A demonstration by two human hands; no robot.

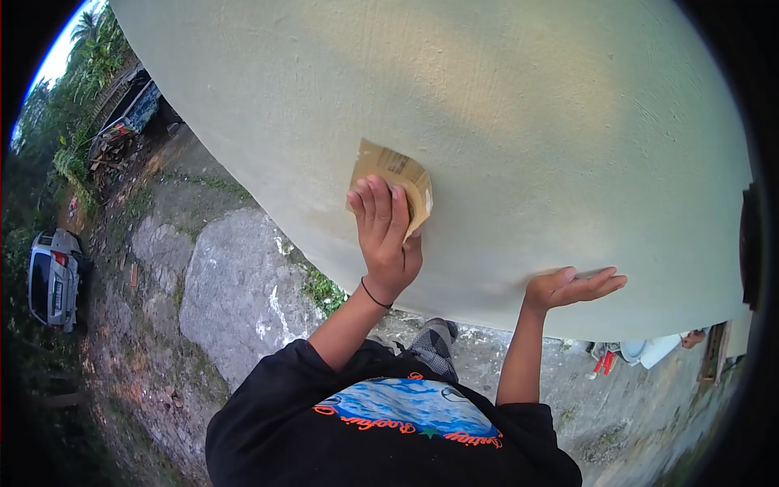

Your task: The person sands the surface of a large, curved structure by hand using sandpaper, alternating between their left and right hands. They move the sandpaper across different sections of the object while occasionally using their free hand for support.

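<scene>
My left hand (384, 231) presses a folded sheet of sandpaper (394, 165) against the pale plastered wall (519, 162). Its fingers lie over the sheet's printed brown backing, the thumb is at its lower right edge, and the upper and right edges curl away from the wall. A dark band circles this wrist. Further right and lower, my right hand (572, 288) is at the wall with its fingers stretched out to the right and nothing in it.
Rough concrete ground (235, 284) with weeds runs along the wall's foot. A parked car (55, 280) stands far left, with a debris pile (109, 154) beyond it. Red-handled items and white containers (649, 351) lie below the wall at right. A dark fixture (748, 247) edges the wall.
</scene>
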